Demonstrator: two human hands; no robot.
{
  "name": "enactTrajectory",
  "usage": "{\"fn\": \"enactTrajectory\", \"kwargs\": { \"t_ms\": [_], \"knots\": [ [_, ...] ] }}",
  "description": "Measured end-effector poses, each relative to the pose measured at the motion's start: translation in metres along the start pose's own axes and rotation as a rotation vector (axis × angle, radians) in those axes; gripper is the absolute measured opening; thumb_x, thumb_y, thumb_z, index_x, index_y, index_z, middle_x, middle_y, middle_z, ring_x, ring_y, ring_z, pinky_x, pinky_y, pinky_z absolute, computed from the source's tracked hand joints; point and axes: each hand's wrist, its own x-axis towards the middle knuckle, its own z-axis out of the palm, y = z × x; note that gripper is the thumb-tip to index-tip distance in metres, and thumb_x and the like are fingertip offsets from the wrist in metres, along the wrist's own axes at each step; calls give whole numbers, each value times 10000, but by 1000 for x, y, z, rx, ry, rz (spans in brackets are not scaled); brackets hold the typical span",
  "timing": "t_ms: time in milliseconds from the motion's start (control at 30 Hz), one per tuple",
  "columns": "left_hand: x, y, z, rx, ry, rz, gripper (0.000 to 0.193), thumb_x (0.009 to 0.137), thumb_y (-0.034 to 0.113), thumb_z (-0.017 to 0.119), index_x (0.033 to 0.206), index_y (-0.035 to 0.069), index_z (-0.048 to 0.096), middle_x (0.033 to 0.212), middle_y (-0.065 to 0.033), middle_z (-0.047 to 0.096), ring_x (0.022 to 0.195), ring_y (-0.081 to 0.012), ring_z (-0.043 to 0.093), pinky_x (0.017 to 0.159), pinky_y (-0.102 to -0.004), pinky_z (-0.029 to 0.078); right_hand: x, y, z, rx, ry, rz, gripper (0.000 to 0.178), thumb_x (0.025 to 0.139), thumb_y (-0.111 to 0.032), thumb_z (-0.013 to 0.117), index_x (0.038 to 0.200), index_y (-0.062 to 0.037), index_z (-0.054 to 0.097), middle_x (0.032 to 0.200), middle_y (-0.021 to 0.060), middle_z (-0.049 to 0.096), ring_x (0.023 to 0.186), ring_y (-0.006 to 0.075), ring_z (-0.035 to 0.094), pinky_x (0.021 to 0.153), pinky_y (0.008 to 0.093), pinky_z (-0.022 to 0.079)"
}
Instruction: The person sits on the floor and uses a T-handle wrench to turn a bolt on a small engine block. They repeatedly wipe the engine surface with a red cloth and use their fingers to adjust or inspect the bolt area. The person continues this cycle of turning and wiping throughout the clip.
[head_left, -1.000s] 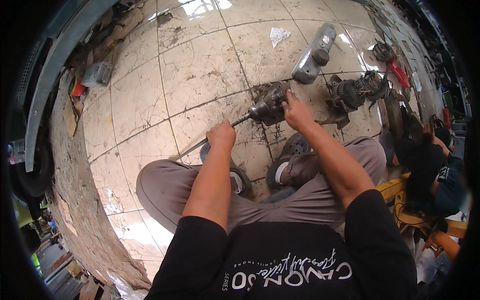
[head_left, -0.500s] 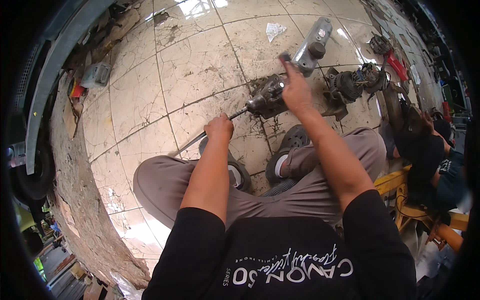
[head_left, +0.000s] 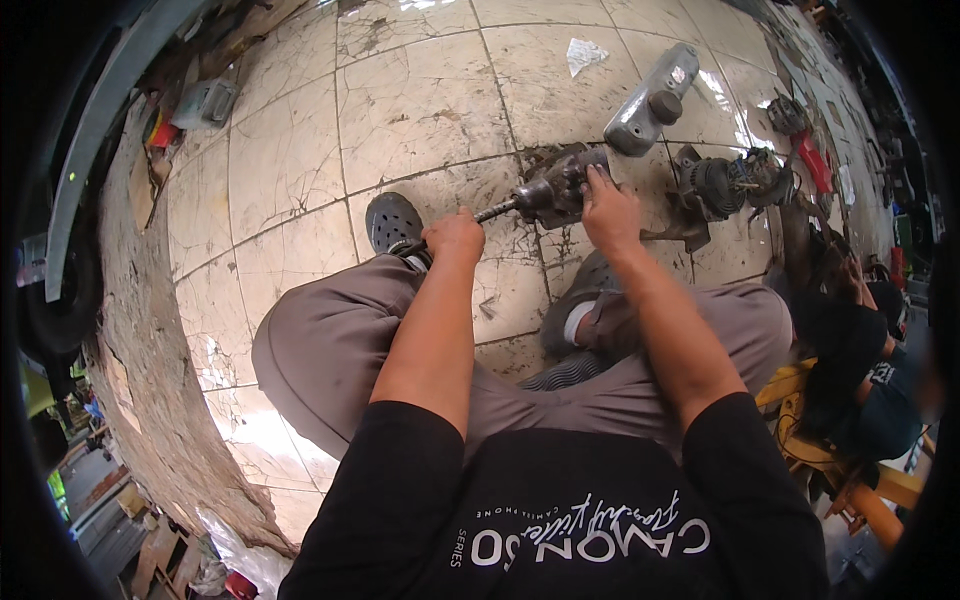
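A greasy dark metal housing (head_left: 553, 192) lies on the floor tiles before me, a long rod (head_left: 495, 211) running out of its left end. My left hand (head_left: 456, 236) is closed around this rod. At the right end of the housing is my right hand (head_left: 611, 208), its fingers bent and pressed against the part. A dark end piece (head_left: 597, 157) shows just above those fingers; I cannot tell whether it belongs to the housing or is held.
Beyond my right hand lies a grey metal engine cover (head_left: 650, 105) with a round cap. An alternator-like part (head_left: 712, 187) sits to its right, near a red object (head_left: 814, 162). A paper scrap (head_left: 585, 56) lies further off. Another person (head_left: 870, 375) is at the right.
My right hand has come down from above the housing onto its right end; the dark, reddish piece it held is no longer plain. My left foot has moved out and forward, beyond the rod.
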Motion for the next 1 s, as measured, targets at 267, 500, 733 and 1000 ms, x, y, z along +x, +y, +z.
{"fn": "enactTrajectory", "kwargs": {
  "t_ms": [267, 500, 733, 1000],
  "knots": [
    [-1, -1, 3, -18, 26, -18, 374, 967, 300, 474, 1252, 62, 520, 1235, -175, 621, 1167, -337, 594, 961, -515, 432, 0, -34, 2, 192, -334, 58, 515, 966, -316, 463, 1426, -92, 412, 1502, 119, 396, 1160, 358, 576, 956, 438, 480],
    [-1, -6, 4, -18, 8, -10, 359, 973, 317, 474, 1231, 72, 524, 1221, -162, 632, 1160, -329, 600, 948, -514, 435, -17, -25, 27, 426, -248, -32, 746, 889, -207, 569, 1520, -84, 189, 1576, 179, 209, 1247, 419, 486, 921, 469, 507],
    [4, 6, -2, -26, -26, 16, 388, 979, 376, 481, 1224, 80, 531, 1214, -153, 632, 1164, -327, 593, 944, -516, 432, 20, -13, 40, 238, -193, -75, 869, 774, -132, 621, 1526, -123, 187, 1594, 138, 182, 1262, 402, 483, 964, 450, 489],
    [3, 0, 5, -23, 2, -11, 377, 980, 351, 477, 1236, 81, 533, 1213, -163, 627, 1179, -319, 582, 919, -526, 444, -3, -21, 26, 344, -276, 15, 902, 749, -86, 561, 1543, -158, 140, 1602, 103, 179, 1321, 378, 427, 1024, 422, 448]
  ]
}}
